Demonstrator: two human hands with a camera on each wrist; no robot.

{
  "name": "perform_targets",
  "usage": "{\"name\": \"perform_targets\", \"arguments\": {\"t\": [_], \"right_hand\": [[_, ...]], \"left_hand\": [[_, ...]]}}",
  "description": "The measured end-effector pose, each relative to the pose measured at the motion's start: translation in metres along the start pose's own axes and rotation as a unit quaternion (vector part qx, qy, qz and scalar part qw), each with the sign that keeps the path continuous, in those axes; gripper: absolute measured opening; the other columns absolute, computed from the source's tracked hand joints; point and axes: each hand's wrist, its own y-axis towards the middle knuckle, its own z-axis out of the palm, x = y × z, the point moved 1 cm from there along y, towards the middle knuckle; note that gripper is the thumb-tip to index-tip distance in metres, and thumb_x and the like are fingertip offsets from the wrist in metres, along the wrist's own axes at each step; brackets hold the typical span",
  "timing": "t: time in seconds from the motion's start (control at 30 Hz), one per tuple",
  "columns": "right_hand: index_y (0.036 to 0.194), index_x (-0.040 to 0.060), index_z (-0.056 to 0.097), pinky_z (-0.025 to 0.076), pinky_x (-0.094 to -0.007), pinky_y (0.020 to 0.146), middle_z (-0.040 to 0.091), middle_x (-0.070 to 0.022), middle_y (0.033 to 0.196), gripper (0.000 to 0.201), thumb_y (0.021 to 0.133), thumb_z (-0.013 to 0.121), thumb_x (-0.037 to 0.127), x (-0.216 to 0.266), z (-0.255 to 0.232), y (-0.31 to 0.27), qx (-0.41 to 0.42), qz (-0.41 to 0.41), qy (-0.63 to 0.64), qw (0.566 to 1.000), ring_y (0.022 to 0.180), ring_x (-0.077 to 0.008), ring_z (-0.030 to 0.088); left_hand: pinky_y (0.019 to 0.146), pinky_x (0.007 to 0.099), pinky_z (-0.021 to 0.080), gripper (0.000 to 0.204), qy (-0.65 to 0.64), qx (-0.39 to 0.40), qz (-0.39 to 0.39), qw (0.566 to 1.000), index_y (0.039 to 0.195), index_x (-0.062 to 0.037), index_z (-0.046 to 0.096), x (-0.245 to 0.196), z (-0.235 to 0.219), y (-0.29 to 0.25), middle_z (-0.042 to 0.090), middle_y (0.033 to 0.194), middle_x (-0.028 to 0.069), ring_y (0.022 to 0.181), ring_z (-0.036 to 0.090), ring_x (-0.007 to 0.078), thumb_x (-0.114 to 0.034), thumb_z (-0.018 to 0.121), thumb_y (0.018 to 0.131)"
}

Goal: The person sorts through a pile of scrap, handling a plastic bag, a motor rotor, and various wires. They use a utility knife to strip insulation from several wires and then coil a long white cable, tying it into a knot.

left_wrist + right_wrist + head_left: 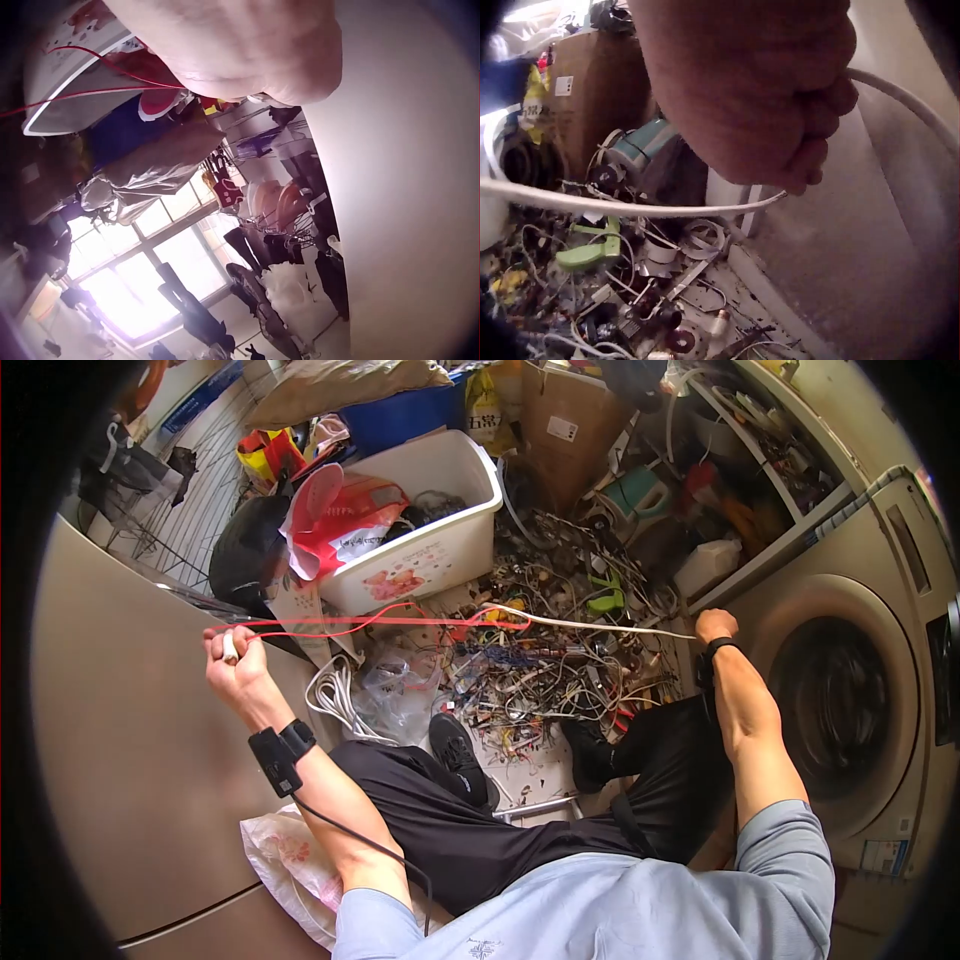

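In the head view a white cable and thin red wires stretch between the hands, above the littered floor. My left hand, at the left by the large smooth panel, is curled round the red wires. A short white piece sticks out between its fingers. On the right, near the washing machine, my right hand grips the white cable in a fist. From the right wrist, the cable reaches the curled fingers. The left wrist view shows two red wires running to the hand's underside.
Tangled cables and small parts cover the floor between the shoes. Behind stands a white bin with a red bag inside. A washing machine flanks the right. White coiled cable lies beside the left knee, near a clear plastic bag.
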Motion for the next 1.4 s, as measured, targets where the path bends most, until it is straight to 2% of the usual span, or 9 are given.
{"name": "perform_targets", "arguments": {"t": [0.37,0.6,0.73,0.93,1.07,1.13,1.17,1.23,1.4], "right_hand": [[0.111,0.0005,0.076,0.057,-0.0488,0.091,0.072,-0.0247,0.119,0.028,0.088,0.065,0.014,-0.015,-0.018,0.01,-0.034,-0.045,0.142,0.988,0.113,-0.0419,0.069],[0.107,0.0002,0.067,0.055,-0.0505,0.087,0.07,-0.0285,0.105,0.025,0.087,0.054,0.005,0.041,-0.13,-0.028,-0.231,-0.348,0.265,0.869,0.103,-0.0456,0.067],[0.1,0.0036,0.072,0.059,-0.0427,0.084,0.074,-0.019,0.101,0.023,0.092,0.051,0.005,0.027,-0.233,-0.074,-0.371,-0.471,0.293,0.745,0.097,-0.0367,0.071],[0.093,-0.0006,0.076,0.047,-0.0248,0.057,0.066,-0.0024,0.073,0.02,0.097,0.069,0.018,-0.007,-0.369,-0.197,-0.336,-0.369,0.504,0.705,0.063,-0.0098,0.058],[0.097,-0.0006,0.075,0.051,-0.0287,0.06,0.07,-0.0069,0.08,0.018,0.094,0.069,0.016,-0.002,-0.386,-0.2,-0.237,-0.594,0.525,0.562,0.067,-0.0128,0.062],[0.104,0.0001,0.074,0.055,-0.0331,0.065,0.072,-0.0114,0.085,0.02,0.093,0.069,0.016,0.025,-0.385,-0.234,-0.546,-0.61,0.226,0.528,0.071,-0.0199,0.066],[0.108,0.0005,0.073,0.056,-0.0354,0.068,0.073,-0.0137,0.088,0.022,0.092,0.07,0.015,0.039,-0.383,-0.254,-0.665,-0.576,0.058,0.472,0.073,-0.0235,0.069],[0.109,0.002,0.074,0.058,-0.0363,0.073,0.074,-0.0143,0.093,0.022,0.092,0.069,0.015,0.048,-0.378,-0.312,-0.298,-0.589,0.414,0.627,0.082,-0.0247,0.072],[0.105,0.0077,0.074,0.057,-0.0328,0.063,0.074,-0.0107,0.081,0.016,0.095,0.067,0.018,0.109,-0.351,-0.322,-0.458,-0.551,0.504,0.483,0.072,-0.0194,0.073]], "left_hand": [[0.045,0.0252,0.021,0.022,0.282,0.04,-0.067,0.956,0.116,0.0013,0.059,0.045,0.01,-0.013,0.028,0.064,-0.0061,0.047,0.024,0.0068,-0.018,0.054,0.107],[0.057,0.0247,0.047,0.023,0.712,0.327,-0.231,0.577,0.099,0.0007,0.075,0.17,0.036,-0.122,0.067,0.076,0.0019,0.062,0.055,0.0063,-0.02,0.064,0.097],[0.082,0.0433,0.056,0.024,0.781,0.512,-0.142,0.328,0.1,-0.0041,0.076,0.203,0.002,-0.159,0.073,0.095,0.0206,0.091,0.071,0.0368,-0.023,0.064,0.092],[0.091,0.0443,0.055,0.034,0.694,0.667,-0.235,0.133,0.112,-0.0031,0.072,0.215,-0.04,-0.221,0.073,0.107,0.0204,0.102,0.07,0.0377,-0.025,0.077,0.087],[0.105,0.0435,0.049,0.053,0.651,0.558,0.136,0.496,0.125,-0.0006,0.064,0.204,0.046,-0.2,0.065,0.13,0.0186,0.123,0.062,0.0337,-0.022,0.084,0.081],[0.109,0.0396,0.046,0.072,0.61,0.467,0.236,0.595,0.14,0.0015,0.052,0.184,0.116,-0.206,0.063,0.132,0.0173,0.126,0.06,0.0285,-0.022,0.087,0.08],[0.109,0.0396,0.046,0.072,0.61,0.465,0.238,0.595,0.14,0.0015,0.052,0.186,0.135,-0.206,0.063,0.132,0.0173,0.126,0.06,0.0285,-0.022,0.087,0.08],[0.107,0.0366,0.046,0.082,0.507,0.48,0.146,0.701,0.147,0.004,0.041,0.196,0.16,-0.207,0.06,0.135,0.0178,0.128,0.057,0.0236,-0.019,0.087,0.083],[0.086,0.0303,0.055,0.047,0.384,0.44,-0.099,0.806,0.128,0.001,0.053,0.246,0.122,-0.24,0.068,0.116,0.011,0.098,0.068,0.0151,-0.02,0.077,0.094]]}}
